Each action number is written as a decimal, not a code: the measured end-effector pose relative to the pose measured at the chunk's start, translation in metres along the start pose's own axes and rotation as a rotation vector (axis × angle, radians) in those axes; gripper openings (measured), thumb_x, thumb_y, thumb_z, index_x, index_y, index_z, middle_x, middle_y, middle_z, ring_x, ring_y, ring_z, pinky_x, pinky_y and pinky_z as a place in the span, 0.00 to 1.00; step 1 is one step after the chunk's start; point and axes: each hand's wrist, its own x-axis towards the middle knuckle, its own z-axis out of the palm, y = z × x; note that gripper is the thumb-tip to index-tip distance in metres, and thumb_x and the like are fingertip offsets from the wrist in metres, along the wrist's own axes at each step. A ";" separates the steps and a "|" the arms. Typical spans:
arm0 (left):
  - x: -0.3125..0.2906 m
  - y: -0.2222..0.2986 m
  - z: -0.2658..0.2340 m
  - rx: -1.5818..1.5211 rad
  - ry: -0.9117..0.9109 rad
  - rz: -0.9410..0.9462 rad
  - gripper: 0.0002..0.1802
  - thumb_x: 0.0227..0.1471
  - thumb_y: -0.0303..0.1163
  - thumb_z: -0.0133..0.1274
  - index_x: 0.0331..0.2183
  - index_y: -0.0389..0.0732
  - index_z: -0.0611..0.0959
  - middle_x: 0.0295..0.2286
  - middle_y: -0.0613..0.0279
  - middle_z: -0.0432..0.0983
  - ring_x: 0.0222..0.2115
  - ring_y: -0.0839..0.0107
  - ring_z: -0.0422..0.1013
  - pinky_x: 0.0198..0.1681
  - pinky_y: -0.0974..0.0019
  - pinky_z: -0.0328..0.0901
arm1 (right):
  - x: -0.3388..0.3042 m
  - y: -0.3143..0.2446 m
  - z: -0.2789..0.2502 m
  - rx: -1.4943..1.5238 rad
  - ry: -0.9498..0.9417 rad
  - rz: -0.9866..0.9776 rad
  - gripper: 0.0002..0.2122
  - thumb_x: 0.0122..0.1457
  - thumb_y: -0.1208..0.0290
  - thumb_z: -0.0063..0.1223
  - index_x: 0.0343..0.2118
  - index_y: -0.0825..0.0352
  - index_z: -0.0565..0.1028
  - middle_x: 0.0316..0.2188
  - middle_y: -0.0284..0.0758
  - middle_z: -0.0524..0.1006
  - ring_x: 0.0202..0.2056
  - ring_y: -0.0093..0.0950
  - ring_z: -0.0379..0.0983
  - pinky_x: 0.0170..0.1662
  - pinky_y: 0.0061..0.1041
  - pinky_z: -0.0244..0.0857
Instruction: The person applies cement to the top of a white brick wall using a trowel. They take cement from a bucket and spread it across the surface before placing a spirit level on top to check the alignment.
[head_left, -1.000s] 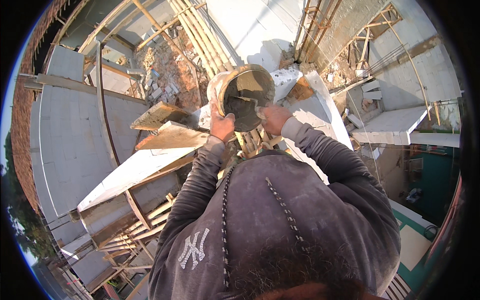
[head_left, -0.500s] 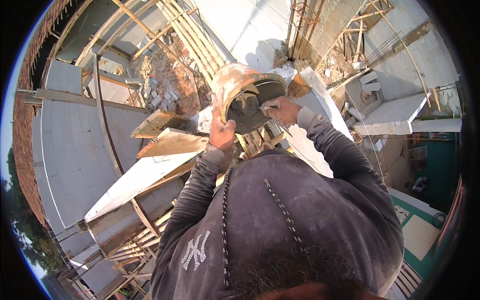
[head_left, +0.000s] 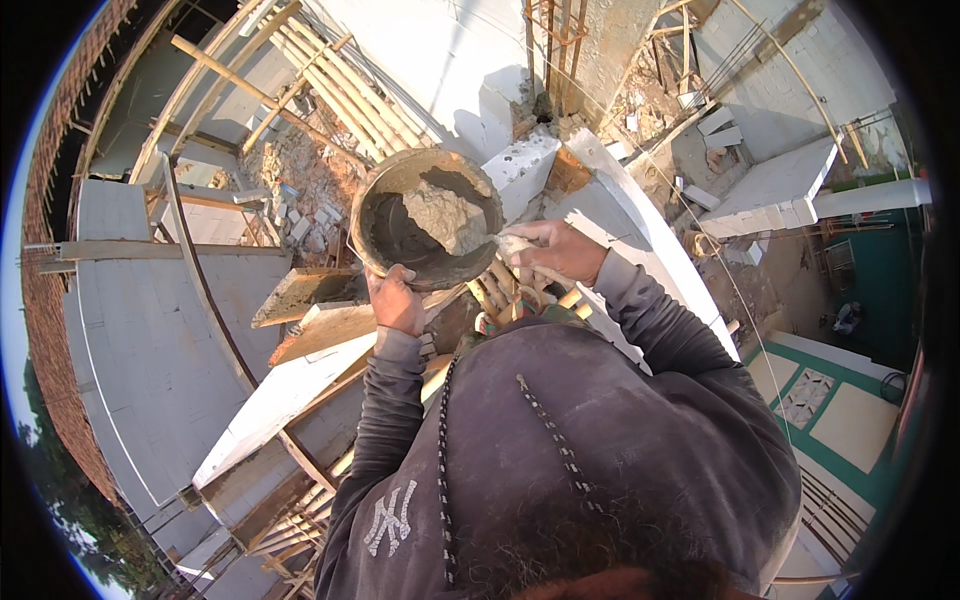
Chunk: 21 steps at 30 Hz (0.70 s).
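A round, mortar-stained bucket (head_left: 372,230) is tilted so that its mouth faces me. My left hand (head_left: 396,300) is closed on its near left rim, thumb over the edge. Inside lies a thick grey lump of wet mortar (head_left: 445,217), reaching toward the right rim. My right hand (head_left: 562,250) is closed just beside that rim. Its fingers hold a pale, mortar-smeared tool (head_left: 512,246) that looks like a trowel; mortar and fingers hide most of it.
Just beyond the bucket runs a white block wall (head_left: 525,170) with mortar on top. Bamboo poles (head_left: 345,85) lean at the far left. Rough boards (head_left: 320,330) stick out on the left. A thin string (head_left: 722,260) crosses on the right. Rubble (head_left: 300,205) lies far below.
The bucket has moved left and turned, so more of its inside and the mortar shows. My left hand has moved left and nearer with it; my right hand has shifted slightly nearer.
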 end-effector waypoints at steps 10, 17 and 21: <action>-0.008 -0.022 -0.009 -0.541 0.033 -0.333 0.20 0.46 0.17 0.46 0.44 0.36 0.73 0.42 0.54 0.71 0.37 0.62 0.76 0.36 0.56 0.78 | 0.056 0.079 -0.199 0.728 0.209 0.105 0.12 0.69 0.61 0.45 0.48 0.63 0.71 0.31 0.37 0.77 0.22 0.21 0.70 0.19 0.19 0.64; 0.013 0.058 -0.012 -0.738 0.166 -0.205 0.28 0.46 0.19 0.45 0.52 0.36 0.70 0.41 0.57 0.72 0.38 0.70 0.72 0.41 0.70 0.68 | -0.012 -0.005 -0.087 0.393 0.309 0.091 0.22 0.65 0.64 0.47 0.60 0.67 0.69 0.33 0.37 0.77 0.22 0.21 0.71 0.20 0.19 0.65; 0.013 0.053 0.007 -0.881 0.105 -0.227 0.30 0.47 0.18 0.46 0.55 0.36 0.68 0.40 0.59 0.74 0.36 0.71 0.71 0.40 0.71 0.67 | -0.038 -0.016 -0.029 0.368 0.000 0.146 0.24 0.64 0.67 0.48 0.63 0.67 0.67 0.35 0.36 0.76 0.23 0.20 0.71 0.21 0.21 0.66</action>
